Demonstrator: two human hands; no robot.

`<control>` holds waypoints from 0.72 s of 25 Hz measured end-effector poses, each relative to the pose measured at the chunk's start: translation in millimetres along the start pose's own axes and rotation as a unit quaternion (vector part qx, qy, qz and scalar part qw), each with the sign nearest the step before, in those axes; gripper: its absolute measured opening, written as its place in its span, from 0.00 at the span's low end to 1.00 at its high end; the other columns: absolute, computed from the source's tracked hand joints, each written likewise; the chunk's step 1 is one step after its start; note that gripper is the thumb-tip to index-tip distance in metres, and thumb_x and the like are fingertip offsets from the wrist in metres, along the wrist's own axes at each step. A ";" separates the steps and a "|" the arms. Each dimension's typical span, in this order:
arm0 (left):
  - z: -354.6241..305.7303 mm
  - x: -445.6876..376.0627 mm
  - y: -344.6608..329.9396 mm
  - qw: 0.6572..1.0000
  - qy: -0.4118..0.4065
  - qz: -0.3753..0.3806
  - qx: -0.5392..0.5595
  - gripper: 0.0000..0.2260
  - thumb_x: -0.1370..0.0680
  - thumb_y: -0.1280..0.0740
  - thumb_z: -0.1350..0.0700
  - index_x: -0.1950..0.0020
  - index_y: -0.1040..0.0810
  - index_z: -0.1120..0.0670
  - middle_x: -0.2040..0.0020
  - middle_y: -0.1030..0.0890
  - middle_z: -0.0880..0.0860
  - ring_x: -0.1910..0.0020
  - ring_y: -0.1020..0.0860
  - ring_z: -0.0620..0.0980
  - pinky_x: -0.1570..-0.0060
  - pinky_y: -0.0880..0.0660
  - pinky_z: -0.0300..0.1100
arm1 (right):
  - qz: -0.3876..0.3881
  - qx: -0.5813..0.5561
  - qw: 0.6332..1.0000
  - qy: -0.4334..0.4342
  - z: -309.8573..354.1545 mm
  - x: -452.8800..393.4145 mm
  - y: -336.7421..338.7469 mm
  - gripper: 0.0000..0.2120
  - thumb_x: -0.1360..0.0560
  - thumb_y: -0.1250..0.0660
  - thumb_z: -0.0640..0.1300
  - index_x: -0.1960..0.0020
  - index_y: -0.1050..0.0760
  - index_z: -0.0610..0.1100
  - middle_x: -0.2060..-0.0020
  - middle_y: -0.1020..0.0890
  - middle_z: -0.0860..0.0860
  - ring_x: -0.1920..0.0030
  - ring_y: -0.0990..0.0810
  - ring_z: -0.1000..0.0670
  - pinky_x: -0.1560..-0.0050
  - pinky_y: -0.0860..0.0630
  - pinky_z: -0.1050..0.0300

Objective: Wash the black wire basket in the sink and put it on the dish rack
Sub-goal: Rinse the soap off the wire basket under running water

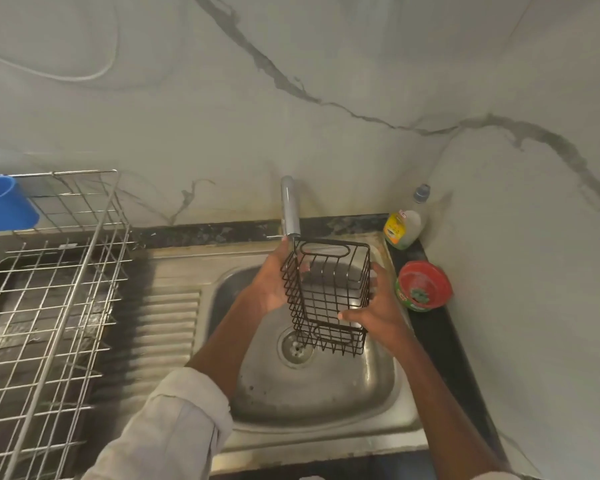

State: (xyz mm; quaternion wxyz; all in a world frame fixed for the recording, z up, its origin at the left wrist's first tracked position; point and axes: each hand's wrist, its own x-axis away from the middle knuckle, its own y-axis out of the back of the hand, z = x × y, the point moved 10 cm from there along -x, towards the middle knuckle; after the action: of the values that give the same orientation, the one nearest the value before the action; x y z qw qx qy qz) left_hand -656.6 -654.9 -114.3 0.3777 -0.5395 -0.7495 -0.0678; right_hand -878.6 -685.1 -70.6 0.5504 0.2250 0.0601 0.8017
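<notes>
Pale sleeve (174, 420) nearest; both hands (329, 292) clasp the black wire basket (328, 296) under the tap (290, 206): turn it so every side rinses

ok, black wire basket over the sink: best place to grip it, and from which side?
Grip the black wire basket by its two long side walls, coming in from left and right as the left hand and right hand do now. It hangs tilted over the sink, and the open grid gives fingers purchase.
</notes>
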 end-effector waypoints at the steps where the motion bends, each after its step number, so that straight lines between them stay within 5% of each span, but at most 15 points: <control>1: -0.8 3.8 -2.1 1.000 0.008 0.012 -0.003 0.35 0.21 0.34 0.30 0.28 0.19 0.58 0.43 0.19 0.57 0.47 0.22 0.56 0.41 0.26 0.54 | -0.009 0.012 1.000 0.000 -1.1 -1.2 1.7 0.59 0.42 0.14 0.38 0.22 0.43 0.60 0.27 0.33 0.59 0.28 0.31 0.52 0.30 0.27 0.46; 4: -0.9 16.8 -1.2 0.999 0.022 0.024 -0.008 0.34 0.24 0.26 0.36 0.26 0.22 0.57 0.45 0.21 0.56 0.44 0.22 0.57 0.40 0.25 0.58 | 0.004 0.024 1.000 -0.003 4.6 -5.7 -6.7 0.59 0.41 0.17 0.36 0.22 0.43 0.65 0.27 0.32 0.57 0.28 0.30 0.51 0.33 0.24 0.46; 8: -2.2 43.4 18.5 1.000 -0.001 -0.007 -0.014 0.24 0.21 0.28 0.41 0.33 0.22 0.55 0.45 0.18 0.53 0.47 0.17 0.55 0.49 0.20 0.58 | 0.052 0.030 0.998 0.023 28.9 -11.8 -33.7 0.53 0.37 0.26 0.24 0.28 0.38 0.67 0.40 0.25 0.61 0.41 0.22 0.56 0.49 0.18 0.58; 10: -1.4 58.8 33.1 0.999 -0.002 -0.042 -0.013 0.18 0.20 0.29 0.44 0.37 0.21 0.55 0.41 0.18 0.55 0.43 0.18 0.57 0.47 0.21 0.59 | 0.070 0.044 0.996 0.011 40.1 -15.2 -50.2 0.53 0.36 0.29 0.21 0.22 0.40 0.60 0.37 0.23 0.53 0.45 0.21 0.56 0.61 0.20 0.68; 12: -3.7 77.5 48.2 0.995 -0.011 -0.096 0.011 0.11 0.18 0.32 0.47 0.46 0.20 0.55 0.49 0.18 0.55 0.48 0.19 0.57 0.43 0.23 0.60 | 0.108 0.056 0.993 -0.003 50.1 -19.1 -75.2 0.54 0.33 0.33 0.20 0.18 0.46 0.58 0.31 0.25 0.47 0.50 0.22 0.57 0.67 0.22 0.68; 15: -3.0 96.2 63.2 0.989 -0.023 -0.136 0.060 0.14 0.16 0.37 0.49 0.54 0.18 0.55 0.57 0.16 0.56 0.56 0.18 0.56 0.44 0.24 0.55 | 0.158 0.057 0.986 0.002 73.9 -22.1 -107.5 0.53 0.29 0.39 0.19 0.17 0.50 0.61 0.20 0.37 0.48 0.50 0.21 0.54 0.53 0.15 0.53; 18: 1.3 109.2 73.0 0.982 -0.038 -0.147 0.112 0.21 0.17 0.41 0.49 0.56 0.13 0.60 0.62 0.13 0.56 0.69 0.15 0.52 0.56 0.24 0.48 | 0.200 0.078 0.976 0.028 91.5 -23.5 -127.8 0.54 0.29 0.39 0.20 0.18 0.49 0.63 0.17 0.45 0.51 0.27 0.30 0.41 0.36 0.22 0.48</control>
State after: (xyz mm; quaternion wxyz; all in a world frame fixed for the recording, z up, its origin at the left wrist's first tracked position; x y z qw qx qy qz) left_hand -609.0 -541.7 -67.7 0.3927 -0.3797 -0.8375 -0.0178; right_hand -723.3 -670.8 -39.9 0.3578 0.2518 0.0916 0.8945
